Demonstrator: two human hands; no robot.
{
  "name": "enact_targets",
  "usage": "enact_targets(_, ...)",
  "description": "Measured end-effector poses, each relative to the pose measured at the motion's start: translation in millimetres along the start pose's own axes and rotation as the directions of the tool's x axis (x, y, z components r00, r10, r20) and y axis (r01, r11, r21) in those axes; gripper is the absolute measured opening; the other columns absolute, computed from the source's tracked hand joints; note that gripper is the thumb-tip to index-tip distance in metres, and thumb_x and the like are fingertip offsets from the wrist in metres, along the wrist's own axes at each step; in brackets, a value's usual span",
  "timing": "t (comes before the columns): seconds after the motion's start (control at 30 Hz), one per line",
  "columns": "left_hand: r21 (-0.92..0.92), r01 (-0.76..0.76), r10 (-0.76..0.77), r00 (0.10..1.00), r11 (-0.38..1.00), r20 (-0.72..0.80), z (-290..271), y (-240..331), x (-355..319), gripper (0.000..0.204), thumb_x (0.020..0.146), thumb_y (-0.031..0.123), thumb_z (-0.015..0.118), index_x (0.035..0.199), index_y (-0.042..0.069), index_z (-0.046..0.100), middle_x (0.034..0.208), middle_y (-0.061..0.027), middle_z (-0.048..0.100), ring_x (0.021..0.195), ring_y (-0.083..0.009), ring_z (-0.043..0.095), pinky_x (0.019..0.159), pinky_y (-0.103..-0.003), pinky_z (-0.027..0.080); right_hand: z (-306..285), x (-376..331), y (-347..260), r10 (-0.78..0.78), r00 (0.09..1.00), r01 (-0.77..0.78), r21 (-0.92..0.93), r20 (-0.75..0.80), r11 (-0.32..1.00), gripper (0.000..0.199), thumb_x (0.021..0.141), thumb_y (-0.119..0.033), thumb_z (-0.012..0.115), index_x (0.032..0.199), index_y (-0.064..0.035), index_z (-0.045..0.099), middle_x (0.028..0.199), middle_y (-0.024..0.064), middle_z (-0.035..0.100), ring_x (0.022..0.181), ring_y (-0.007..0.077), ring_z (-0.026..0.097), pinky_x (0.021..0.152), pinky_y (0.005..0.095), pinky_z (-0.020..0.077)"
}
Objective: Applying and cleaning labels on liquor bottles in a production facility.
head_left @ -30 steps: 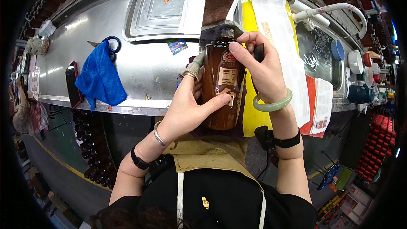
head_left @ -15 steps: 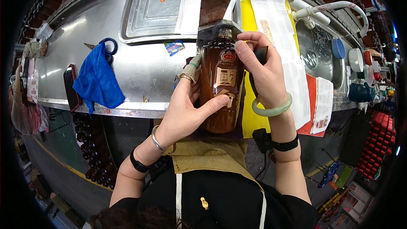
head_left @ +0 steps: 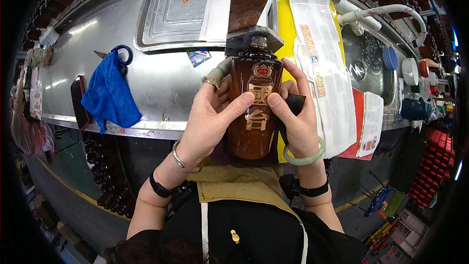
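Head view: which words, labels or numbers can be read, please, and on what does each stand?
Wording is not copied here.
Brown bottle: two large gold characters, clear; smaller lettering below the red emblem.
Long white sheet: gold printed columns, too small to read.
Colourful card: print too small to read.
White paper over the red sheet: print too small to read.

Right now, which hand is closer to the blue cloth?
Left. The left hand grips the left side of the brown glass bottle, with the blue cloth off to its left. The right hand is farther, on the bottle's right side.
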State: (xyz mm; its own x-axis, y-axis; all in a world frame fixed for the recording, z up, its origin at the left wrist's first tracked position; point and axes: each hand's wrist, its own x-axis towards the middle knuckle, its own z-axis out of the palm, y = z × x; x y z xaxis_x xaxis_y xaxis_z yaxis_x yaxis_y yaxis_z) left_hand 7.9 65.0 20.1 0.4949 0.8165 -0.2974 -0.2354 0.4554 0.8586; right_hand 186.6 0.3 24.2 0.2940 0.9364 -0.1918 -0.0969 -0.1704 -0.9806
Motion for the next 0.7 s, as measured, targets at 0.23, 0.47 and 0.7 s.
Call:
enact_targets(0.23,0.011,-0.023,0.023,1.000,1.000,-0.009,-0.5,-3.6,-0.8,0.081,0.100,0.014,0.075,0.161,-0.006,0.026,0.156,-0.0255,0.045,0.141,-0.0279,0.052,0.117,-0.040,0.046,1.3,-0.8,-0.6,0.009,1.000,-0.010,0.044,0.006,0.999,0.073,0.094,-0.017,0.082,0.155,-0.0029,0.046,0.091,-0.0042,0.043,0.086,0.0074,0.043,0.083,0.0211,0.0368)
enact_targets(0.47,-0.027,-0.021,0.021,1.000,0.999,0.000,1.0,-2.9,-0.3,0.077,0.101,0.013,0.073,0.161,-0.006,0.027,0.156,-0.0238,0.046,0.141,-0.0268,0.053,0.117,-0.040,0.046,2.2,-0.3,1.4,0.011,1.000,-0.012,0.069,0.004,0.998,0.073,0.094,-0.018,0.083,0.155,-0.0032,0.046,0.090,-0.0047,0.043,0.085,0.0068,0.041,0.082,0.0207,0.0360)
enact_targets(0.7,-0.010,-0.028,0.028,1.000,1.000,-0.003,0.6,-3.6,-0.1,0.078,0.101,0.014,0.074,0.161,-0.006,0.028,0.155,-0.0238,0.046,0.140,-0.0260,0.053,0.116,-0.039,0.046,1.2,-0.1,1.3,0.018,1.000,-0.019,0.070,0.004,0.997,0.072,0.094,-0.017,0.082,0.156,-0.0040,0.046,0.090,-0.0052,0.043,0.084,0.0061,0.042,0.081,0.0200,0.0361)
